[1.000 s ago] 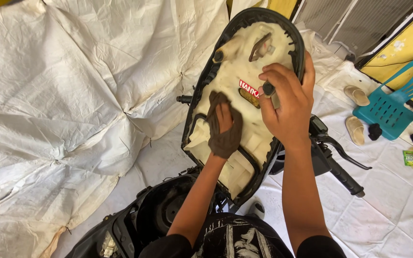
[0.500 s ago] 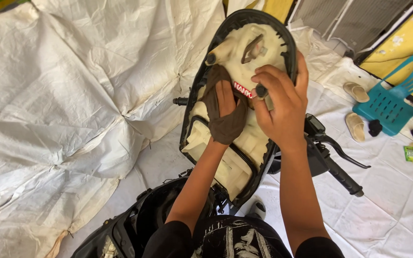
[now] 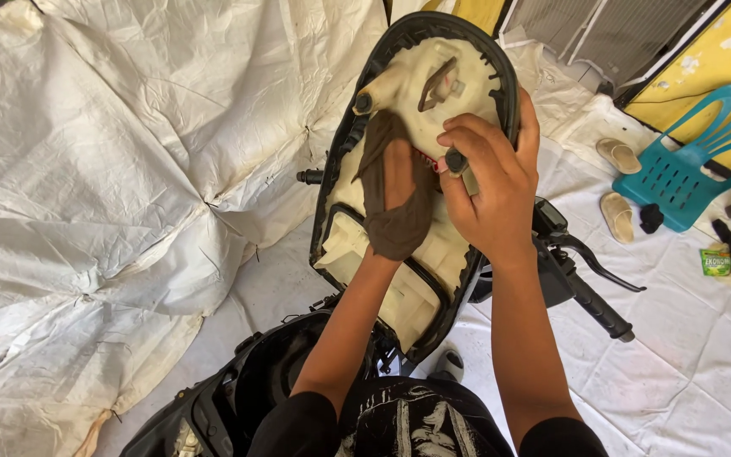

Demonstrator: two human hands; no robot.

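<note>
Above the open scooter body [image 3: 255, 389], the upturned scooter seat [image 3: 420, 169] stands tilted, its cream plastic underside facing the person; it looks stiff, bulky and fairly light, best held by its black rim. Left hand [image 3: 395, 182] presses a soft brown rag [image 3: 395, 211] flat on the pan, its grip closed on the cloth, beside a small red label. Right hand [image 3: 497, 190] pinches a small dark-capped tool [image 3: 457, 162]; a green packet [image 3: 715, 261] lies on the white tarp [image 3: 129, 169].

— What covers the floor?
— A wrinkled white tarp [image 3: 129, 169]. At its right edge lie two tan sandals [image 3: 615, 182], a teal plastic chair [image 3: 695, 161] and a small green packet [image 3: 715, 261].
— Nearer?
— A grey shoe [image 3: 448, 366].
</note>
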